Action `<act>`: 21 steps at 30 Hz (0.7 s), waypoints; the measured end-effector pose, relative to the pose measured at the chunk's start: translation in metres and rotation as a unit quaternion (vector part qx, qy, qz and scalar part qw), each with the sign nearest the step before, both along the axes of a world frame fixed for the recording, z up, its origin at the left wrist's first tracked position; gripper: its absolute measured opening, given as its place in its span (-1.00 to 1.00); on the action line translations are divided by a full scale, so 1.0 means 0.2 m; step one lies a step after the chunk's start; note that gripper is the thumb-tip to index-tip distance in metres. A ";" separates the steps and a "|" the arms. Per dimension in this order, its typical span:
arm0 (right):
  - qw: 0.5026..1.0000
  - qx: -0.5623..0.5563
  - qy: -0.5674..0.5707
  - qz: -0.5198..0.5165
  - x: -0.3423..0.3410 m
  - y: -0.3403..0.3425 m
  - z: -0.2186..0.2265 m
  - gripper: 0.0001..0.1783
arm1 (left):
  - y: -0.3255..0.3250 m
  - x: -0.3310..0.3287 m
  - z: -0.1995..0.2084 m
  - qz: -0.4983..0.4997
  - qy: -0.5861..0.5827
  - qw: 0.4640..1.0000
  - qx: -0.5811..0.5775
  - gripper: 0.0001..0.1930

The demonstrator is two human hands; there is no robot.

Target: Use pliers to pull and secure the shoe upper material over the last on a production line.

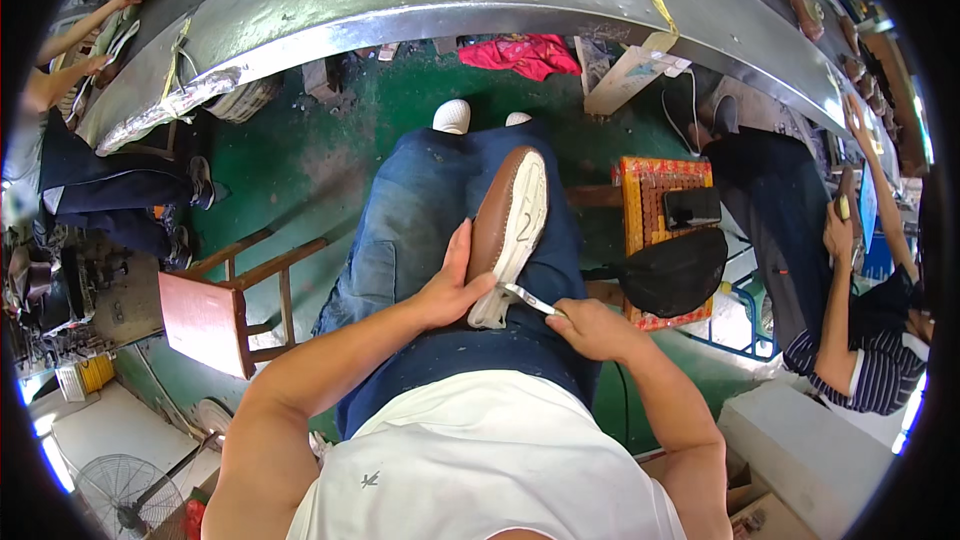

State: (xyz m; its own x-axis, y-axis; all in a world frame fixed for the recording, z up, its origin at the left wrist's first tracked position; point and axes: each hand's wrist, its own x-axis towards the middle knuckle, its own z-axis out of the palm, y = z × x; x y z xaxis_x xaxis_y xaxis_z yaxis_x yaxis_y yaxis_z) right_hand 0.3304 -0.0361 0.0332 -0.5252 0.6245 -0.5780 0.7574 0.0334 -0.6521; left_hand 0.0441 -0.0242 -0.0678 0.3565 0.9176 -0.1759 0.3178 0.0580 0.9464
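A brown leather shoe upper on a last point(490, 225) lies across my lap, its toe pointing away and its pale, unsoled underside turned up. My left hand point(451, 292) grips its side near the heel end, with the thumb reaching onto the underside. My right hand point(592, 327) is closed round the handle of a shiny metal hand tool with a bent head point(533, 300). The tool's head touches the underside near the heel. Its exact kind cannot be made out, and the fingers hide most of its handle.
A metal-topped bench point(450, 15) runs across in front of my knees. To my left stands a wooden stool point(205, 325); to my right, a woven-topped seat point(640, 200) holds a phone point(692, 208) and a black bag point(672, 275). Co-workers sit on both sides.
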 end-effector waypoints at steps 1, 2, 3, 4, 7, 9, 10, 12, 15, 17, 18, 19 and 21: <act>1.000 -0.006 0.004 0.003 0.00 0.00 0.01 -0.55 | -0.05 -0.03 -0.01 -0.012 -0.046 0.998 -0.044 0.02; 1.000 -0.010 0.004 0.003 0.00 0.02 0.03 -0.55 | -0.08 -0.03 0.01 -0.022 -0.091 0.992 -0.088 0.02; 0.998 -0.055 0.001 -0.002 0.00 0.04 0.07 -0.54 | -0.07 -0.03 0.02 -0.017 -0.085 0.988 -0.126 0.01; 0.995 -0.098 -0.001 -0.003 -0.01 0.07 0.12 -0.53 | -0.07 -0.03 0.04 -0.013 -0.084 0.988 -0.128 0.01; 0.983 -0.169 -0.022 -0.071 -0.03 0.11 0.22 -0.55 | -0.07 0.00 0.03 0.012 -0.073 0.989 -0.129 0.02; 0.989 -0.117 -0.005 -0.089 -0.06 0.06 0.19 -0.57 | -0.07 0.00 0.03 0.028 -0.061 0.990 -0.128 0.04; 0.989 0.002 0.048 -0.140 -0.12 0.01 0.14 -0.59 | -0.07 0.01 0.04 0.026 -0.063 0.990 -0.127 0.04; 0.970 0.123 0.103 -0.185 -0.18 -0.01 0.04 -0.60 | -0.06 0.01 0.07 0.015 -0.016 0.994 -0.107 0.08; 0.985 0.172 -0.024 -0.022 -0.19 0.02 0.01 -0.65 | -0.03 0.00 0.15 0.001 0.022 0.989 -0.149 0.09; 0.989 0.120 0.025 -0.087 -0.15 0.03 0.01 -0.66 | 0.01 -0.04 0.20 0.007 0.002 0.987 -0.162 0.08; 0.983 0.061 0.071 -0.155 -0.12 0.03 0.02 -0.67 | 0.02 -0.07 0.21 0.007 -0.020 0.983 -0.180 0.07; 0.977 0.066 0.074 -0.189 -0.10 0.02 0.00 -0.62 | 0.04 -0.11 0.18 0.015 -0.080 0.979 -0.186 0.03; 0.959 0.040 0.114 -0.257 0.00 -0.08 -0.14 -0.59 | 0.09 -0.14 0.24 0.030 -0.248 0.932 -0.262 -0.05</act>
